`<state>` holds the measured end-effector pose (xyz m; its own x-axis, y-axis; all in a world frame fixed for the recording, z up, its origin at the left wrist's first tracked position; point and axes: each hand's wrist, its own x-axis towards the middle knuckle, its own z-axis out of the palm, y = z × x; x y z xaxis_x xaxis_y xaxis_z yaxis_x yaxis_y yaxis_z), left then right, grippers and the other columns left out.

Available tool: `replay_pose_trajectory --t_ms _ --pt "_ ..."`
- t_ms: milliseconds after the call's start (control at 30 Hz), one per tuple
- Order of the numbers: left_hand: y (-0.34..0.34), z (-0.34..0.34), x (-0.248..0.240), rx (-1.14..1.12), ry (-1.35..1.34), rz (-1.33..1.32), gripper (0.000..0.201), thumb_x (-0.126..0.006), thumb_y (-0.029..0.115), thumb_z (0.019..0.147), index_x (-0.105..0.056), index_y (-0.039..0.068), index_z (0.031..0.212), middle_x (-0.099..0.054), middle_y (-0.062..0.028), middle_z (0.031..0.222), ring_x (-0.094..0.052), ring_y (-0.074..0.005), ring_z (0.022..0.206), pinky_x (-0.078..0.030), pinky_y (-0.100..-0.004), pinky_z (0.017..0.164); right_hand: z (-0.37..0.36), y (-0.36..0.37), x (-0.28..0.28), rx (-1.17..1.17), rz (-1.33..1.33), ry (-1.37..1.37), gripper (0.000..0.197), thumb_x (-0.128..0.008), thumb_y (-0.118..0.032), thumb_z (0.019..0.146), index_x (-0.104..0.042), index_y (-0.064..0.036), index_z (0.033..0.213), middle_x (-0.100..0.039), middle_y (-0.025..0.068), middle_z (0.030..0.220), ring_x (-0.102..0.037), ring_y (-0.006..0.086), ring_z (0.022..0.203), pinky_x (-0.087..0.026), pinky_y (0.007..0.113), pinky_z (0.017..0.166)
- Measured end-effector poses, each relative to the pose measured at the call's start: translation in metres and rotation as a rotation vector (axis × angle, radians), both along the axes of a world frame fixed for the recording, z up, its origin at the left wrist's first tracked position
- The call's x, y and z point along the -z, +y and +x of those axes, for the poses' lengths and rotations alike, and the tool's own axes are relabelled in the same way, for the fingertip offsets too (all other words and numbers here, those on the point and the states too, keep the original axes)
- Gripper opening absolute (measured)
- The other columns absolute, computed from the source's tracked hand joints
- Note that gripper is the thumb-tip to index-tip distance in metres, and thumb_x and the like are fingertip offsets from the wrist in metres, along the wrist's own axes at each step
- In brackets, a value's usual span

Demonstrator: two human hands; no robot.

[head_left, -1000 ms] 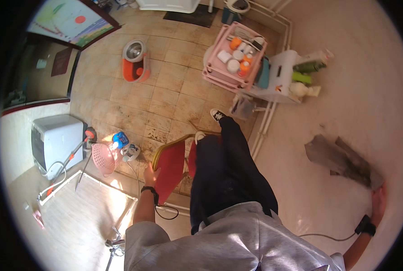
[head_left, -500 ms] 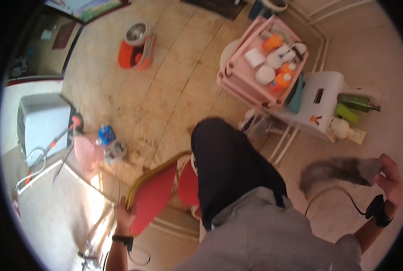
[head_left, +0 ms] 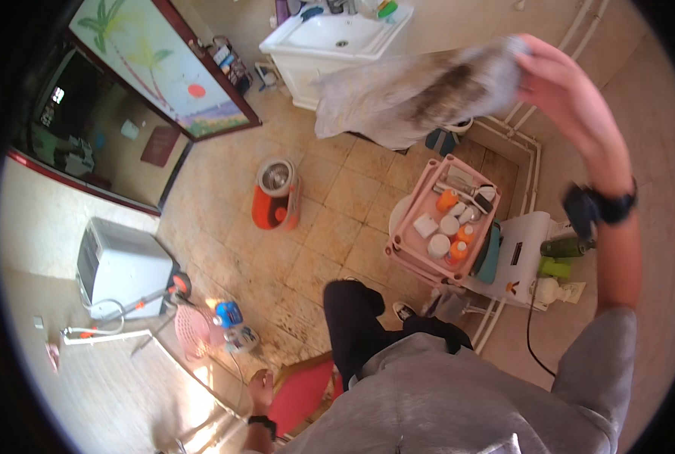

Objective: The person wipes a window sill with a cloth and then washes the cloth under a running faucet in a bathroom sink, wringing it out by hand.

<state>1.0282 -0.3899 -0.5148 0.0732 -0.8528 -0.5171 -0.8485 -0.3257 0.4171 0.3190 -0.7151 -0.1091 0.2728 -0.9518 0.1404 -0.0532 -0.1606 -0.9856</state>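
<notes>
A grey cloth (head_left: 398, 94) with dark dirty stains hangs stretched out in the air at the top right, its far end blurred by motion. My right hand (head_left: 557, 79) is raised, its fingers closed on one corner of it. Low at the left, my left hand (head_left: 260, 392) is at the edge of a red chair (head_left: 303, 397), its fingers curled by the chair's side. Part of the chair is hidden by my body.
A white washbasin (head_left: 345, 38) stands at the back. On the tiled floor is an orange mop bucket (head_left: 265, 208). A pink rack (head_left: 413, 261) of bottles and jars stands right, beside a white cabinet (head_left: 515, 253). At left are a grey-white appliance (head_left: 129, 265), a pink basket (head_left: 194, 329) and a blue bottle (head_left: 228, 314).
My right hand has swung up and forward from low at the right, carrying the grey cloth, which is now spread out. The view has tilted up, bringing in the basin. My left hand stays by the chair.
</notes>
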Motion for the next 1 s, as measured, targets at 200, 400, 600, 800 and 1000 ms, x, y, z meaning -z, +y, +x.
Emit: replay_pose_trajectory --t_ms 200,400,600,800,1000 --pt "-0.221 -0.072 -0.008 -0.486 0.372 -0.839 0.019 -0.055 0.014 0.097 -0.062 -0.003 0.102 -0.066 -0.0101 0.088 -0.063 -0.0175 0.08 -0.049 -0.0311 0.073 0.078 -0.172 0.041 0.2 0.128 0.114 0.01 -0.055 -0.018 0.097 -0.064 -0.0123 0.098 -0.062 -0.0068 0.083 -0.056 0.0053 0.072 -0.046 0.023 0.067" --pt "-0.464 -0.177 -0.109 -0.084 0.969 -0.717 0.023 -0.053 0.013 0.101 -0.058 -0.001 0.117 -0.067 -0.0091 0.102 -0.063 -0.0161 0.094 -0.049 -0.0294 0.088 0.108 -0.248 0.039 0.142 0.231 0.134 0.01 -0.061 -0.011 0.092 -0.067 -0.0083 0.099 -0.066 -0.0052 0.085 -0.06 0.0036 0.073 -0.048 0.02 0.064" --pt "-0.627 -0.273 -0.236 0.516 1.139 -0.628 0.031 -0.057 0.017 0.1 -0.055 0.002 0.127 -0.065 -0.0084 0.122 -0.059 -0.0182 0.117 -0.043 -0.0307 0.101 0.13 -0.289 -0.02 -0.034 0.182 0.157 0.012 -0.062 -0.006 0.088 -0.068 -0.004 0.098 -0.067 -0.0021 0.088 -0.062 0.0034 0.078 -0.049 0.017 0.069" --pt "-0.751 -0.359 -0.3 0.909 1.179 -0.551 0.043 -0.059 0.022 0.099 -0.049 0.002 0.136 -0.054 -0.01 0.138 -0.049 -0.0183 0.127 -0.041 -0.0326 0.102 0.119 -0.349 -0.018 -0.057 0.178 0.258 0.013 -0.063 -0.008 0.086 -0.067 -0.0034 0.097 -0.065 -0.0049 0.085 -0.058 0.0011 0.073 -0.046 0.018 0.064" --pt "-0.838 -0.383 -0.303 0.92 1.232 -0.322 0.017 -0.062 0.016 0.097 -0.059 0.0 0.092 -0.053 0.0065 0.079 -0.046 -0.004 0.074 -0.04 -0.0209 0.066 0.111 -0.417 0.005 -0.05 0.095 0.306 0.007 -0.062 -0.011 0.092 -0.065 -0.0054 0.095 -0.055 -0.0069 0.079 -0.05 0.0048 0.073 -0.043 0.023 0.067"
